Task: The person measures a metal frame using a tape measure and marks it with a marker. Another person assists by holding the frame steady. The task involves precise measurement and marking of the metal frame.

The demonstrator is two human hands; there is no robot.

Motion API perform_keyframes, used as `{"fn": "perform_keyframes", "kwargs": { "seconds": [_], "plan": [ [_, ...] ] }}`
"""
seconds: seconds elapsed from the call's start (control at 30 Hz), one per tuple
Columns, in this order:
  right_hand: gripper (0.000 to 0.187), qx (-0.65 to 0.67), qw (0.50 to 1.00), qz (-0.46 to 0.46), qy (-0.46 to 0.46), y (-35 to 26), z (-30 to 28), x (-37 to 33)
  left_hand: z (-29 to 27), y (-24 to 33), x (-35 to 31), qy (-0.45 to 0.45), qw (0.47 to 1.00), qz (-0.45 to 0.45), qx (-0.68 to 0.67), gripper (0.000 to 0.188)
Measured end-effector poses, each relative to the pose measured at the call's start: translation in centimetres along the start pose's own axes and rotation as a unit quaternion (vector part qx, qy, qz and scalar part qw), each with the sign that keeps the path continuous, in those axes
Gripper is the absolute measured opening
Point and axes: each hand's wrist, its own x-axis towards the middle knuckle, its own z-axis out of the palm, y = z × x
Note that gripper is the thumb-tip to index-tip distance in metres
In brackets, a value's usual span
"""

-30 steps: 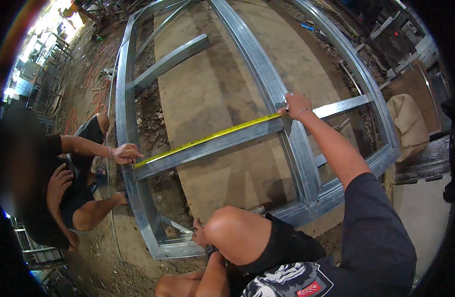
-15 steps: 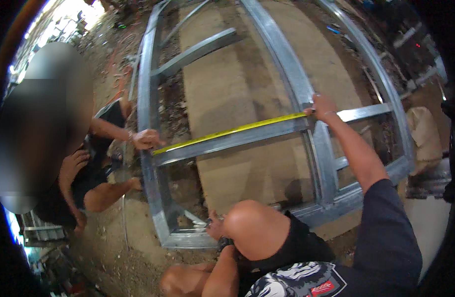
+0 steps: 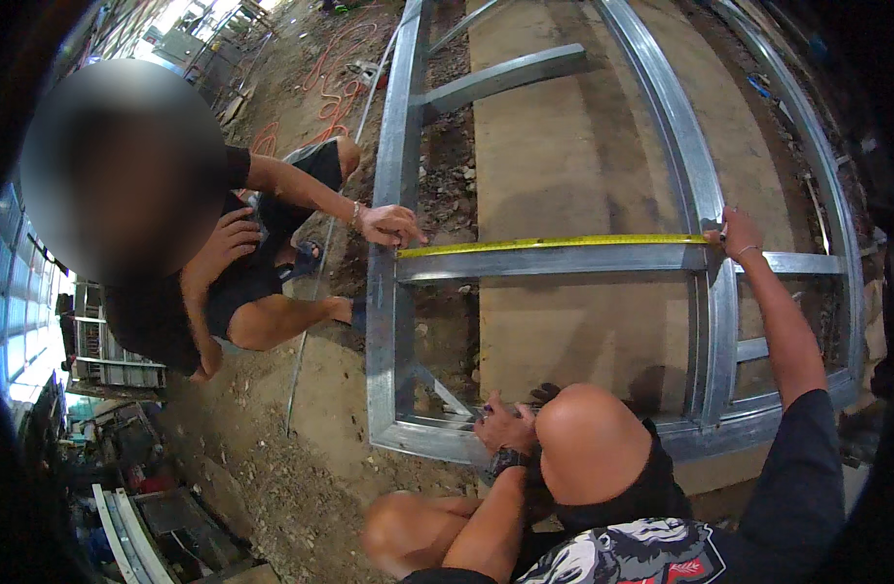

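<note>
A yellow tape measure blade [image 3: 554, 242] runs along a metal crossbar [image 3: 564, 261] of a large galvanised steel frame [image 3: 393, 311]. My right hand [image 3: 741, 234], arm stretched out, is closed on the right end of the tape at the frame's middle upright [image 3: 705, 175]. On the left, a co-worker's hand [image 3: 390, 226] touches or hovers at the other end, beside the left upright. My left hand [image 3: 505, 426], with a dark wristwatch, is in front of my knee above the frame's near rail [image 3: 432, 438]. Its fingers are curled, and what they hold is too small to make out.
Brown boards [image 3: 564, 341] lie beneath the frame on dirt ground. A co-worker [image 3: 242, 263] crouches at its left side, next to a thin rod [image 3: 306, 360]. Orange cord [image 3: 338, 97] lies farther back. Metal racks and scrap [image 3: 126, 341] stand at the lower left.
My view has swung left, so the frame and tape sit farther right in the picture. Both my hands and the co-worker's hand stay near the same spots on the frame.
</note>
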Motion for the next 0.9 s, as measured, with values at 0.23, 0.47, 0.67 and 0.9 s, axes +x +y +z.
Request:
{"fn": "perform_keyframes", "kwargs": {
  "seconds": [0.23,0.47,0.67,0.9],
  "plan": [
    [0.055,0.017,1.0,0.001,0.007,2.0,0.8,0.0,-2.6,3.2,3.3,-0.043,0.983,-0.044,-0.175,0.077],
    [0.057,0.004,1.0,0.021,-0.012,-0.5,-1.3,0.1,-5.6,5.7,17.7,0.114,0.961,0.201,-0.152,0.083],
    [0.058,-0.007,0.999,0.024,-0.024,-0.1,-1.2,-0.4,-6.5,6.2,23.6,-0.108,0.973,0.192,-0.074,0.087],
    [0.052,0.003,1.0,0.021,-0.012,-0.4,-2.1,-1.0,-5.6,7.0,23.0,-0.092,0.977,0.183,-0.053,0.089]
  ]
}}
